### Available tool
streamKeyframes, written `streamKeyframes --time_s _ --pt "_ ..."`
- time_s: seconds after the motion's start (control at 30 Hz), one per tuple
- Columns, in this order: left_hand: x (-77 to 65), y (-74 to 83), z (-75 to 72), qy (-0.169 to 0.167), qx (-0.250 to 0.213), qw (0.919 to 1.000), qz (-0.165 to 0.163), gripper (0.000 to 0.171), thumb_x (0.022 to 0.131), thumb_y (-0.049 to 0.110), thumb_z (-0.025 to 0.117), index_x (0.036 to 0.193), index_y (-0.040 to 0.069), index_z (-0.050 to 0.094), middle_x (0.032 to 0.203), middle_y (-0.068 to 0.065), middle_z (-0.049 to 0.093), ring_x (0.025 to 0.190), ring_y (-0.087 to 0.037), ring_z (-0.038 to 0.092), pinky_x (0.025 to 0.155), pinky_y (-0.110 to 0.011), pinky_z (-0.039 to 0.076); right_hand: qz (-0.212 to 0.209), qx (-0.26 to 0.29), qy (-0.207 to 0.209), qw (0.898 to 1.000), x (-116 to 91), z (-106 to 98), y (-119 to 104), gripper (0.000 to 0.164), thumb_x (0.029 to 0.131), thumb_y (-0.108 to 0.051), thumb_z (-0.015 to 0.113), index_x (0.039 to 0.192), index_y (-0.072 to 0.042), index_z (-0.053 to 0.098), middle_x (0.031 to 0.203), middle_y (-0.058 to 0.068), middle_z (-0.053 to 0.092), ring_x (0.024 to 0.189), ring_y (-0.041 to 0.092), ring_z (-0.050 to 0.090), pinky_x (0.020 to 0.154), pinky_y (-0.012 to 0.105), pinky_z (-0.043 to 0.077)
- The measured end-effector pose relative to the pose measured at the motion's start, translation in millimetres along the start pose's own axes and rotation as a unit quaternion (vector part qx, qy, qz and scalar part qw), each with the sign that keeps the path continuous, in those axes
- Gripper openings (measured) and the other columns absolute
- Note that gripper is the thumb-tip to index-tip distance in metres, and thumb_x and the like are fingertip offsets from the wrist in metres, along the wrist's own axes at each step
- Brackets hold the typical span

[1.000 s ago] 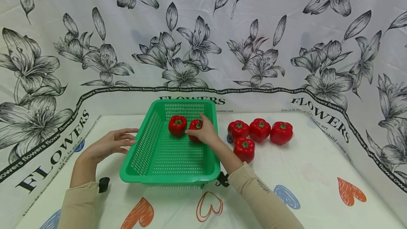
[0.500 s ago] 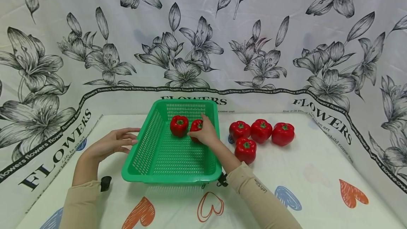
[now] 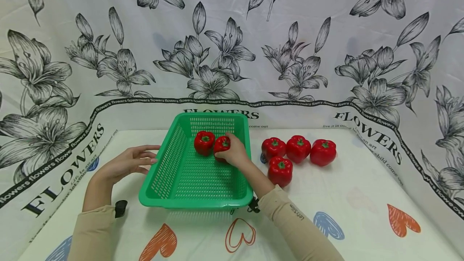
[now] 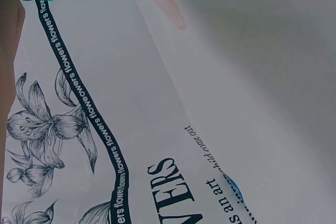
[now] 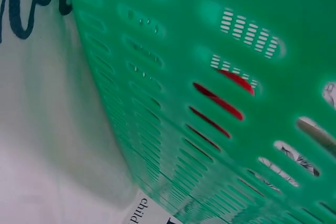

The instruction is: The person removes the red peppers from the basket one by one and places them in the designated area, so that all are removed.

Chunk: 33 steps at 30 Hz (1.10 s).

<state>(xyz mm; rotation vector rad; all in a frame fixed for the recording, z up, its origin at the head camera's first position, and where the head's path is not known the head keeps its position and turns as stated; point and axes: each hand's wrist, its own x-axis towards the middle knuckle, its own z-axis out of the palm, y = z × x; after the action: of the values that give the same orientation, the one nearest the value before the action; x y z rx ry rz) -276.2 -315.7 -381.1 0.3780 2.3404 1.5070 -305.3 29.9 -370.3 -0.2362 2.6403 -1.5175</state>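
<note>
A red bell pepper [image 3: 221,145] sits inside the green basket [image 3: 170,188], toward its far right corner, and the right hand [image 3: 235,152] wraps around it with fingers and thumb curled over its side. Just to its left, touching or nearly so, a second red pepper [image 3: 204,142] rests on the basket floor with its green stem up. The basket stands on a white cloth [image 3: 362,212] printed with coloured hearts. The left hand [image 3: 125,164] rests beside the basket's left wall, fingers straight and slightly spread, their tips at the rim. To the right of the basket, four more red peppers [image 3: 298,148] lie together on the cloth, three in a row and one in front. In the right wrist view only the slotted green wall [image 5: 173,103] shows, with red visible through the slots. A flower-printed backdrop [image 3: 232,51] hangs behind.
</note>
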Motion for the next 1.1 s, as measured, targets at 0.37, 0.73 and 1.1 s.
streamKeyframes --time_s 0.37,0.73,1.1 --pt "-0.2 -0.4 -1.9 -0.001 0.0 1.0 0.002 0.061 0.098 0.015 0.059 0.15 0.001 0.03 0.117 0.001 0.063 0.1 -0.01 0.066 0.08 -0.037 0.058 0.023 -0.022 0.006 0.999 3.8 2.3 -1.6 0.086 0.079 -0.006 0.078 0.15 0.002 0.03 0.151 0.021 0.04 0.138 0.038 0.041 0.111 0.052 0.04" --pt "1.3 -0.6 -1.8 0.001 0.004 1.0 -0.002 0.063 0.097 0.018 0.06 0.15 0.003 0.031 0.12 -0.003 0.06 0.102 -0.009 0.065 0.081 -0.037 0.058 0.012 -0.027 0.018 0.999 2.0 3.3 1.1 0.067 0.08 -0.002 0.077 0.14 -0.002 0.048 0.138 0.02 0.054 0.127 0.036 0.052 0.1 0.05 0.05" --pt "0.0 -0.3 -0.8 0.002 0.004 1.0 -0.003 0.064 0.097 0.017 0.061 0.151 0.002 0.029 0.123 -0.002 0.059 0.101 -0.009 0.065 0.081 -0.037 0.058 -0.005 -0.044 0.028 0.999 1.0 6.5 2.2 0.066 0.075 0.002 0.081 0.135 -0.004 0.055 0.135 0.016 0.057 0.127 0.034 0.054 0.103 0.048 0.049"
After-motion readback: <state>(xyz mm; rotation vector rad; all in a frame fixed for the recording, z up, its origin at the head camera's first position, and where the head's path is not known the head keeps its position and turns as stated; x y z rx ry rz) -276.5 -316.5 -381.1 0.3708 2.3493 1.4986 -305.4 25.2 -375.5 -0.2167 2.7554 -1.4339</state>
